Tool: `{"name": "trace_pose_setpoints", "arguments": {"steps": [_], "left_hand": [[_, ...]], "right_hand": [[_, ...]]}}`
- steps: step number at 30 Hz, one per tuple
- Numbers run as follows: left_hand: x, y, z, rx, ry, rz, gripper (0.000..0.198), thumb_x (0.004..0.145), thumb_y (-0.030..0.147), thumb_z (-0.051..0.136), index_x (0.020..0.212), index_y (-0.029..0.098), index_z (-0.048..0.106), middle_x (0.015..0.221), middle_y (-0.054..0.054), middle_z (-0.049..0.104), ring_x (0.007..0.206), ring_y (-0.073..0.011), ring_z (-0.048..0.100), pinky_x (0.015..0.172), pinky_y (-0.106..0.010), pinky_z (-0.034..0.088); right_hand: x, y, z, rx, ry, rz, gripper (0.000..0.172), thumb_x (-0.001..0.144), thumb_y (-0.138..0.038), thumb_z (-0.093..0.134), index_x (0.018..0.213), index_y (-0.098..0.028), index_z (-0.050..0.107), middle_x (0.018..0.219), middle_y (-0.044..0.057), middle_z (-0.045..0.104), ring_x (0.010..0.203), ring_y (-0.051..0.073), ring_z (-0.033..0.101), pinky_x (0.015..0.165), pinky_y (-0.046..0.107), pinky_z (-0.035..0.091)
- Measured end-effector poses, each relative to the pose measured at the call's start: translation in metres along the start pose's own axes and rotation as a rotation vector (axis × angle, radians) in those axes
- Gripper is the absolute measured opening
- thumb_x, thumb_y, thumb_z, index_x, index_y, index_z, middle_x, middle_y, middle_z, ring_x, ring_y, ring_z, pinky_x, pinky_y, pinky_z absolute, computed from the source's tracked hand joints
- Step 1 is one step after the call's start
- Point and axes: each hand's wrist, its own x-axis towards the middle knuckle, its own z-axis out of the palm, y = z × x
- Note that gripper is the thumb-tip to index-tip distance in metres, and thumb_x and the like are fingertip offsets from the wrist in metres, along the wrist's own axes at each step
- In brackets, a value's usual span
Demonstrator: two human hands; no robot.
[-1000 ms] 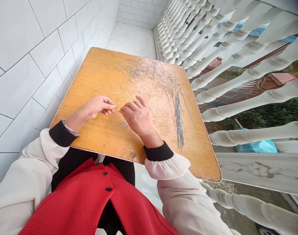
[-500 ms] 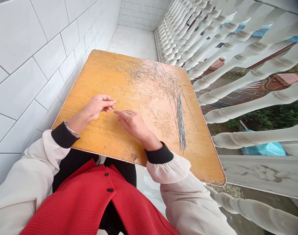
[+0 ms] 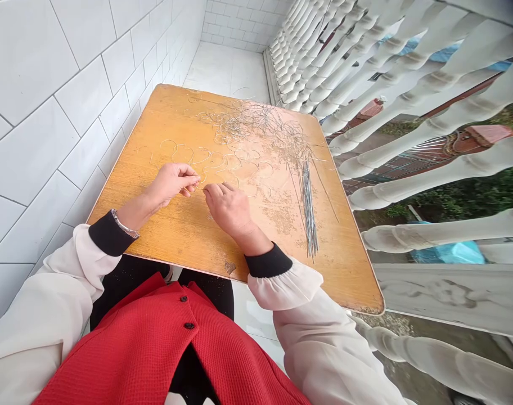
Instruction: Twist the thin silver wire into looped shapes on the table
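Observation:
My left hand (image 3: 175,181) is over the near left part of the wooden table (image 3: 172,236), its thumb and forefinger pinched on a thin wire (image 3: 203,181). Close by on the right, my right hand (image 3: 230,209) is closed, back upward, with its fingertips at the same wire. The wire's shape is hard to make out, and my right fingers hide part of it. Just beyond my hands lie several thin wire rings (image 3: 183,162). A bundle of straight grey wires (image 3: 309,216) rests to the right of my right hand.
A tangled heap of wires (image 3: 260,121) covers the table's far side. White tiled wall (image 3: 41,129) runs along the left. On the right stands a row of white balusters (image 3: 433,160), close to the table's edge.
My right hand has turned over more and its fingers, stretched toward the left hand before, are now curled in. My left hand stays almost in place, still pinching.

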Motion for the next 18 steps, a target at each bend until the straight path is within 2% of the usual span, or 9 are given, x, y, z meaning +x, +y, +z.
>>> {"name": "trace_pose_setpoints", "arguments": {"steps": [3, 5, 8, 11, 14, 18], "left_hand": [[0.0017, -0.0034, 0.0001, 0.101, 0.022, 0.033, 0.019, 0.084, 0.006, 0.068, 0.067, 0.012, 0.062, 0.057, 0.003, 0.058, 0.051, -0.0046, 0.054, 0.052, -0.017, 0.046], [0.0031, -0.0059, 0.0001, 0.175, 0.022, 0.037, 0.021, 0.084, 0.006, 0.069, 0.065, 0.012, 0.06, 0.054, 0.004, 0.057, 0.048, -0.0042, 0.053, 0.05, -0.016, 0.046], [0.0051, -0.0085, 0.0006, 0.271, 0.006, 0.036, 0.026, 0.085, 0.006, 0.067, 0.063, 0.013, 0.057, 0.052, 0.003, 0.057, 0.045, -0.0045, 0.053, 0.047, -0.016, 0.045], [0.0056, -0.0086, 0.0024, 0.32, 0.015, 0.042, 0.027, 0.088, 0.009, 0.065, 0.063, 0.013, 0.057, 0.054, 0.002, 0.059, 0.046, -0.0052, 0.055, 0.047, -0.016, 0.045], [0.0035, -0.0067, 0.0054, 0.34, 0.013, 0.041, 0.029, 0.092, 0.013, 0.06, 0.064, 0.014, 0.056, 0.053, 0.002, 0.058, 0.046, -0.0057, 0.055, 0.046, -0.016, 0.044], [-0.0012, -0.0039, 0.0088, 0.363, -0.041, 0.097, 0.034, 0.094, 0.013, 0.055, 0.06, 0.015, 0.053, 0.052, 0.003, 0.058, 0.044, -0.0048, 0.054, 0.045, -0.015, 0.041]], "right_hand": [[0.0014, 0.0022, -0.0014, -0.013, 0.05, 0.004, 0.036, 0.102, -0.016, 0.035, 0.077, -0.021, 0.06, 0.066, 0.001, 0.058, 0.064, 0.016, 0.047, 0.09, 0.036, 0.044], [0.0023, 0.0049, -0.0028, -0.008, 0.086, 0.026, 0.036, 0.101, -0.014, 0.035, 0.076, -0.022, 0.06, 0.063, -0.002, 0.054, 0.063, 0.015, 0.045, 0.106, 0.042, 0.038], [0.0026, 0.0075, -0.0047, 0.024, 0.096, 0.042, 0.036, 0.1, -0.013, 0.036, 0.075, -0.023, 0.06, 0.062, -0.003, 0.051, 0.063, 0.014, 0.044, 0.115, 0.047, 0.03], [0.002, 0.0057, -0.006, 0.039, 0.082, 0.013, 0.035, 0.1, -0.014, 0.038, 0.075, -0.023, 0.061, 0.063, -0.004, 0.052, 0.064, 0.014, 0.045, 0.117, 0.05, 0.027], [0.0015, 0.0029, -0.0073, 0.031, 0.064, -0.029, 0.035, 0.1, -0.014, 0.039, 0.075, -0.023, 0.062, 0.062, -0.004, 0.053, 0.064, 0.014, 0.045, 0.114, 0.047, 0.03], [0.0015, 0.0034, -0.0078, 0.017, 0.044, 0.0, 0.035, 0.101, -0.016, 0.039, 0.076, -0.021, 0.063, 0.061, -0.002, 0.056, 0.061, 0.014, 0.046, 0.097, 0.036, 0.041]]}}
